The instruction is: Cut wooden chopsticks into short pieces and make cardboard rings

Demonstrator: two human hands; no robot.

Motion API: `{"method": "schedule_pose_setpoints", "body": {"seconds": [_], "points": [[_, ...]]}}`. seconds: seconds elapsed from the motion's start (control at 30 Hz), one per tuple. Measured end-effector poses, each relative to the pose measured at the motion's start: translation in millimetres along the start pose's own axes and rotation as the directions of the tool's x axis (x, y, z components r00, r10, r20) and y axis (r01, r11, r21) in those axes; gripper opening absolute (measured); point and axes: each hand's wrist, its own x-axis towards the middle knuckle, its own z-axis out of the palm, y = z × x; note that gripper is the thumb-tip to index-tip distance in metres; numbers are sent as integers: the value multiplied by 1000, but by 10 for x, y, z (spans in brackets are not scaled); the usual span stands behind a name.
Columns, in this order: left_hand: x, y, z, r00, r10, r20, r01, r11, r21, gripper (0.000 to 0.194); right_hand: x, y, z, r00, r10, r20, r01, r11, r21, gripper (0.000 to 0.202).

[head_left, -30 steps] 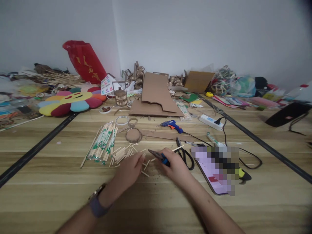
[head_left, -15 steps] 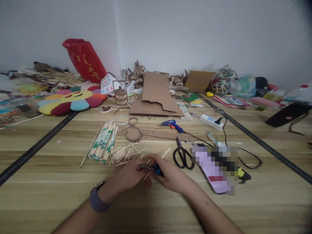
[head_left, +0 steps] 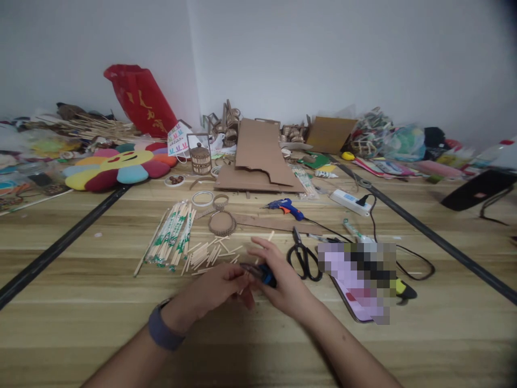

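Observation:
My left hand point(head_left: 222, 288) is closed, its thumb and fingers pinching a thin wooden stick point(head_left: 271, 236). The stick slants up and away behind the fingers of my right hand, its far tip showing beyond them. My right hand point(head_left: 283, 280) grips blue-handled pliers point(head_left: 264, 274), their dark jaws pointing left at my left fingertips. Whether the jaws touch the stick is hard to see. Just beyond my hands lie several short cut sticks point(head_left: 205, 254) in a loose pile. Bundles of wrapped chopsticks point(head_left: 172, 234) are left of the pile.
Black scissors point(head_left: 299, 258) and a phone point(head_left: 355, 291) lie on the right. Farther back are a blue glue gun point(head_left: 285, 207), a round ring-edged piece point(head_left: 222, 222), a power strip point(head_left: 350, 202) and cardboard point(head_left: 258, 145). A flower cushion point(head_left: 121, 164) sits at the back left.
The pliers and my right hand have shifted slightly right, with the right fingers lifting and spreading more. The held stick has turned steeper.

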Motion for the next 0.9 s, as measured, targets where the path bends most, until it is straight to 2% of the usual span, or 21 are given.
{"method": "schedule_pose_setpoints", "body": {"seconds": [0.1,0.23,0.43,0.6,0.7,0.8,0.87,0.9], "points": [[40,-4,20,992,3,-126,-31,975,-219,34,9,9,80,983,70,-171,-75,997,-26,48],[88,-29,66,972,-36,-231,-64,909,-412,28,-5,-7,183,973,144,-181,-160,984,-77,65],[121,-82,158,952,-56,-299,-55,935,-351,15,-29,-33,264,975,111,-191,-150,967,-204,65],[115,-73,216,962,-14,-274,-78,944,-321,21,-39,1,283,974,93,-207,-141,962,-234,61],[115,-75,224,954,4,-301,-95,952,-290,25,-38,16,285,973,97,-210,-138,972,-190,62],[111,-71,190,921,23,-389,-148,945,-293,29,-8,-9,245,960,153,-235,-175,981,-79,56],[100,-59,144,886,36,-463,-193,936,-296,36,23,-42,194,935,265,-234,-266,963,27,43],[93,-53,120,869,46,-492,-211,935,-285,39,38,-59,167,917,349,-195,-333,937,108,36]]}}
